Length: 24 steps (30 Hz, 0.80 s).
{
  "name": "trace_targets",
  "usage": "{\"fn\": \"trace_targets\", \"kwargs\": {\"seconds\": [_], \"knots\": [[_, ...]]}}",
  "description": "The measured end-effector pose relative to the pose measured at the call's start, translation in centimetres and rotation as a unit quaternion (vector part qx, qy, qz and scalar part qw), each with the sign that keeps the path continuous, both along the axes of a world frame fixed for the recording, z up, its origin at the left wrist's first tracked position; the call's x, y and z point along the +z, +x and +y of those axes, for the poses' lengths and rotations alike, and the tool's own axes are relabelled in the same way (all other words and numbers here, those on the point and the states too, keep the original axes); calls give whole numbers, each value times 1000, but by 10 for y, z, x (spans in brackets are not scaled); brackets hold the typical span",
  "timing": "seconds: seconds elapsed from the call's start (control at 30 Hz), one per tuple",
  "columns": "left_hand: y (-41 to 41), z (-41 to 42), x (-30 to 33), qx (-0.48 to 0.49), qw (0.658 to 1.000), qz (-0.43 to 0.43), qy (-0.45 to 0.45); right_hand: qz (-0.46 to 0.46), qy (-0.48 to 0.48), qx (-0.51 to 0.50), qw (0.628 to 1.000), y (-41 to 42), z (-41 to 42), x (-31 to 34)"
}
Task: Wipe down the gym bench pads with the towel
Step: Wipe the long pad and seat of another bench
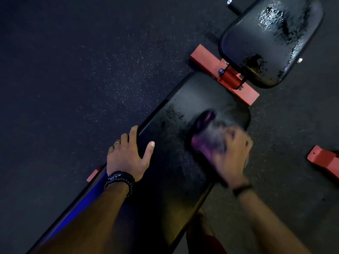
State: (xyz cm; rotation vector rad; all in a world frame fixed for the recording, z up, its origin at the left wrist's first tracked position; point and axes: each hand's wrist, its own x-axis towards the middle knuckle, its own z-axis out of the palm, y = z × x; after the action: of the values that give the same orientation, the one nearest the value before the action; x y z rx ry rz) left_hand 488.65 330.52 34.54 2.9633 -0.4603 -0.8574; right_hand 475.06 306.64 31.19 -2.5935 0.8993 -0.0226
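The towel lay bunched on the long pad, blurry, under the right hand, whose curled fingers held it. At nine o'clock, the left hand rested with fingers spread wide on the pad's edge. The wet small pad sat at one o'clock.

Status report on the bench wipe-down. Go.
Right hand grips towel, blurred, on long back pad. Left hand open, braced on pad's left edge. Seat pad shows wet streaks. Nothing in the way.
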Motion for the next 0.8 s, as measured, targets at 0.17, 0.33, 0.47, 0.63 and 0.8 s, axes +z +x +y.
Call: {"fn": "trace_targets", "kwargs": {"seconds": [0.17,0.33,0.47,0.63,0.8], "knots": [[1,1,1,3,1000,7,-5,92,-9,-115,989,171,-25,-25],[2,1,2,11,1000,13,-10,10,37,222,974,118,53,8],[3,2,0,10,1000,25,-12,29,28,104,994,28,7,7],[3,4,-1,7,1000,24,-8,108,-17,-143,984,147,-48,-26],[4,3,-2,10,1000,23,-4,57,3,124,991,182,24,-18]]}}
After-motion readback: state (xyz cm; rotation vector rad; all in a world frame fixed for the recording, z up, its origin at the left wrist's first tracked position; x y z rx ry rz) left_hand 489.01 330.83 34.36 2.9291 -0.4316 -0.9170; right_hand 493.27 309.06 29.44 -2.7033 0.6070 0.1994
